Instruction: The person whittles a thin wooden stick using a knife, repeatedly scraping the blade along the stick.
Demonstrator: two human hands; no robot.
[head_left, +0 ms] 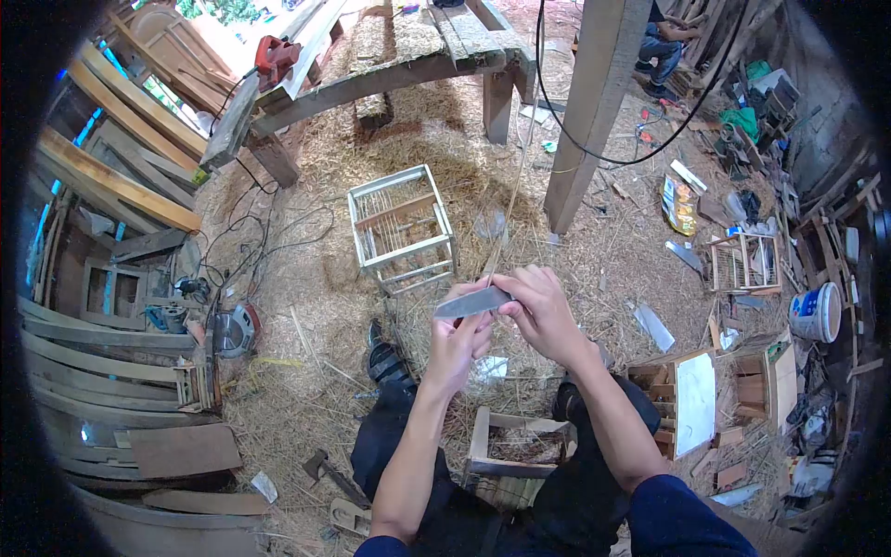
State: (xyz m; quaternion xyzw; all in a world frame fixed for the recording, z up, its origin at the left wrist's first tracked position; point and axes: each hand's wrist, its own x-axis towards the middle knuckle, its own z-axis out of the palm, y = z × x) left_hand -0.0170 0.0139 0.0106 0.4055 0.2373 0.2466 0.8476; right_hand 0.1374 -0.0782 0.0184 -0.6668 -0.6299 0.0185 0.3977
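Observation:
In front of my knees, my right hand (538, 314) is closed around the end of a flat grey knife blade (471, 303), whose broad side faces up. My left hand (455, 351) is just below and left of it, fingers curled under the blade. A long thin bamboo strip (512, 200) runs from between the hands up toward the wooden post. Its lower end is hidden by the blade and fingers; my left hand appears to grip it. A slatted wooden frame like a small cage (401, 243) stands on the floor beyond my hands.
Shavings cover the floor. A workbench (371, 88) carries a red power tool (276, 58); a wooden post (594, 121) rises right of it. A circular saw (234, 331) and cables lie left. A hatchet (332, 473) lies near my leg. A person (661, 51) sits far right.

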